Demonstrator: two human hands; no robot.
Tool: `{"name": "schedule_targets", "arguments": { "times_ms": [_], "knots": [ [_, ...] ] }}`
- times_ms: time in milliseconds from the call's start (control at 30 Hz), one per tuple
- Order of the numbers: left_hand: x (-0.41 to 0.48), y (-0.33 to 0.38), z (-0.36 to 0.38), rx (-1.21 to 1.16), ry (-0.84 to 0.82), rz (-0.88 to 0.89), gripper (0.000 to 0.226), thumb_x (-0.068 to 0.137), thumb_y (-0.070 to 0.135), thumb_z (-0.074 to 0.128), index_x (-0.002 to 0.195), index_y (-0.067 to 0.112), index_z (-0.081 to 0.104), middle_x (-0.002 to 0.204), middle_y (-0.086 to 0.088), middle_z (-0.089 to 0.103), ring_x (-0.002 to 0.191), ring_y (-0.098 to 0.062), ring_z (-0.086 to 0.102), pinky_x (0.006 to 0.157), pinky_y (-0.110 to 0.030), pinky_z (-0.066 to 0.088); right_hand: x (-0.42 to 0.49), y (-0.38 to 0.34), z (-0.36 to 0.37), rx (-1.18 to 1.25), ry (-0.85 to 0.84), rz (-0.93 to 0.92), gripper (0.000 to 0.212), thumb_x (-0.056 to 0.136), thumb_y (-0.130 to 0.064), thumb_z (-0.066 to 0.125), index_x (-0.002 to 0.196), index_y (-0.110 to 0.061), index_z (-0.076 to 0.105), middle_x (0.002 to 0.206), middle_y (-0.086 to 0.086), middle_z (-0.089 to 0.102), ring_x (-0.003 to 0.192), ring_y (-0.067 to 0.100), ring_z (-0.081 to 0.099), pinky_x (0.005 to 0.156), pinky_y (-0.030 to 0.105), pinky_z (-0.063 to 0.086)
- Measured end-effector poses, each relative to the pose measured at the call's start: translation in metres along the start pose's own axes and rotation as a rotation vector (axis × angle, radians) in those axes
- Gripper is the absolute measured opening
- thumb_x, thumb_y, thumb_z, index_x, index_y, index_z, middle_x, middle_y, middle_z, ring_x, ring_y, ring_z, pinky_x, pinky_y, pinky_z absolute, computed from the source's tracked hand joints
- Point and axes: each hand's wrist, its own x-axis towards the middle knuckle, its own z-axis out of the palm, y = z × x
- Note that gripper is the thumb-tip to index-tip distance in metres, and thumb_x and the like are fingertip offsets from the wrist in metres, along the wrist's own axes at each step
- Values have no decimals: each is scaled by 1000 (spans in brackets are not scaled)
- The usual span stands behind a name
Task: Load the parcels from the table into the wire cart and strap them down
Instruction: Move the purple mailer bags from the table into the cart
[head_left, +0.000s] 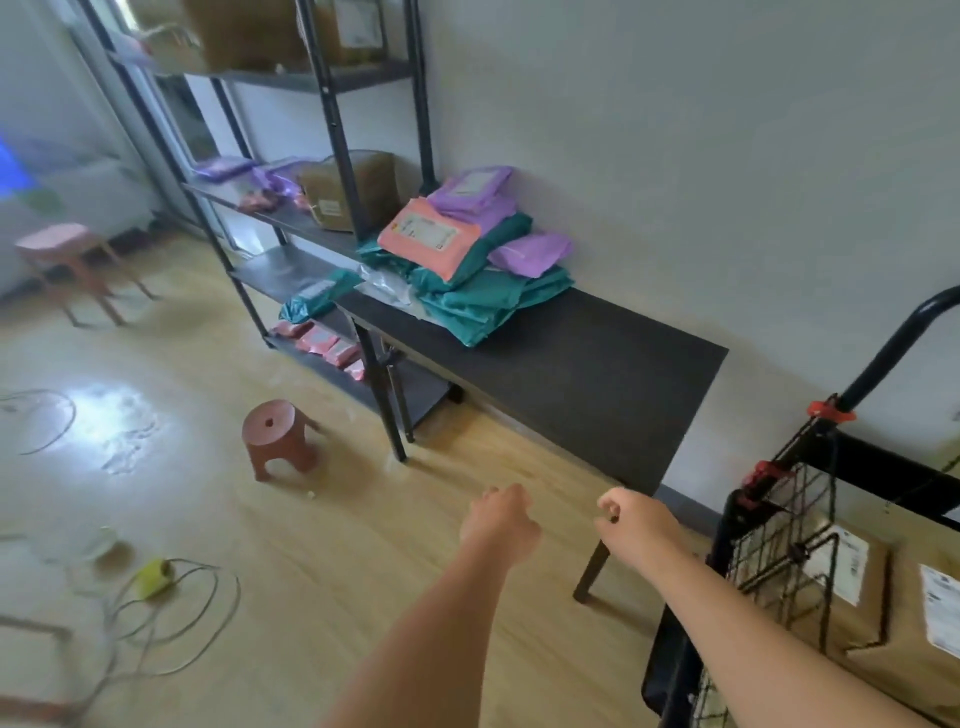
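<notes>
A pile of soft parcels (470, 260) in teal, purple and salmon bags lies at the far end of the black table (587, 384) against the wall. The black wire cart (779, 551) stands at the lower right with two brown cardboard boxes (862, 597) inside it. My left hand (501, 519) and my right hand (631, 522) are stretched forward over the floor just off the table's near corner. Both are curled into loose fists and hold nothing. The parcels are well beyond my hands.
A black metal shelf rack (332, 197) with boxes and bags stands left of the table. A small red stool (278, 436) sits on the wood floor, a pink stool (67, 260) further left. Loose cables and a yellow object (153, 577) lie at the lower left.
</notes>
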Motion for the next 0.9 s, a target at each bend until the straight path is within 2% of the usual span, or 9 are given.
{"name": "schedule_targets", "arguments": {
  "times_ms": [167, 367, 467, 567, 633, 767, 900],
  "knots": [
    [31, -44, -59, 41, 58, 10, 45, 92, 18, 53, 137, 25, 50, 136, -2, 52, 127, -23, 46, 98, -36, 47, 26, -68, 16, -30, 38, 10, 31, 98, -30, 55, 129, -28, 56, 118, -6, 64, 96, 12, 61, 74, 24, 51],
    [56, -70, -111, -7, 181, 26, 45, 92, 13, 53, 136, 24, 51, 133, -2, 50, 124, -21, 48, 92, -30, 44, 53, -127, 18, 12, 58, -31, 29, 98, -28, 54, 127, -27, 56, 119, -6, 63, 82, 8, 55, 57, 18, 41],
    [72, -76, -126, -21, 215, 40, 44, 92, 13, 54, 135, 24, 52, 131, -1, 50, 123, -21, 46, 94, -30, 42, 71, -149, 16, 32, 74, -37, 27, 97, -26, 53, 124, -26, 58, 117, -7, 63, 86, 10, 59, 63, 22, 49],
    [90, -81, -140, -27, 218, 40, 43, 93, 14, 55, 135, 25, 52, 128, -1, 50, 121, -21, 47, 94, -31, 43, 91, -170, 17, 54, 78, -46, 25, 97, -26, 53, 121, -27, 58, 101, -9, 61, 79, 9, 58, 70, 28, 53],
    [106, -85, -151, -29, 209, 27, 43, 93, 14, 55, 134, 24, 52, 126, -2, 50, 120, -22, 48, 94, -33, 45, 110, -183, 18, 74, 77, -60, 25, 96, -25, 52, 121, -27, 58, 94, -10, 58, 78, 9, 58, 69, 28, 52],
    [154, -88, -177, -21, 215, -10, 36, 91, 16, 51, 126, 22, 57, 120, -2, 51, 117, -25, 51, 95, -37, 48, 159, -210, 14, 120, 83, -87, 28, 95, -26, 53, 123, -27, 59, 107, -9, 61, 86, 11, 59, 68, 26, 50],
    [216, -73, -205, 1, 199, 15, 40, 93, 19, 52, 133, 24, 52, 127, -3, 48, 122, -25, 46, 98, -36, 45, 216, -231, -5, 152, 81, -85, 30, 96, -28, 54, 125, -28, 58, 112, -10, 62, 88, 10, 58, 66, 26, 47]
  ]
}}
